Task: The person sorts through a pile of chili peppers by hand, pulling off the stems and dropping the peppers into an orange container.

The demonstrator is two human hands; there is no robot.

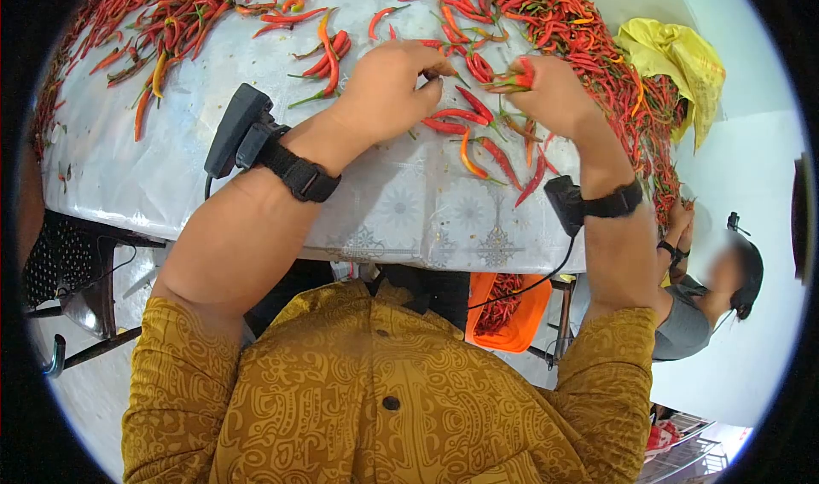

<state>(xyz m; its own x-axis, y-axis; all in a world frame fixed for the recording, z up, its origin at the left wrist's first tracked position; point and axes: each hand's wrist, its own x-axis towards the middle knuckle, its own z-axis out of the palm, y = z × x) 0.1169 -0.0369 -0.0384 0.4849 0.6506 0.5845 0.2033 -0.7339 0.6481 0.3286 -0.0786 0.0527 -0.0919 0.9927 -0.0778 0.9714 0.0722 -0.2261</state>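
My right hand [553, 93] is closed around a small bunch of red chili peppers [519, 76], whose green stems point toward my left hand. Opposite it, my left hand [386, 90] has its fingers curled in a pinch beside a green stem; what is between the fingertips, if anything, I cannot make out. Loose red chilies [478, 102] lie on the patterned tablecloth [375, 202] beneath and between the hands. One orange-red chili [470, 153] rests closer to me. Left of my left hand is a small cluster of chilies [328, 53].
A large heap of red chilies [554, 11] covers the table's right side, and another pile [171, 15] spreads at the far left. Under the table edge stands an orange basket [535, 309] with chilies inside. A yellow sack [674, 57] and another person [695, 313] are at the right.
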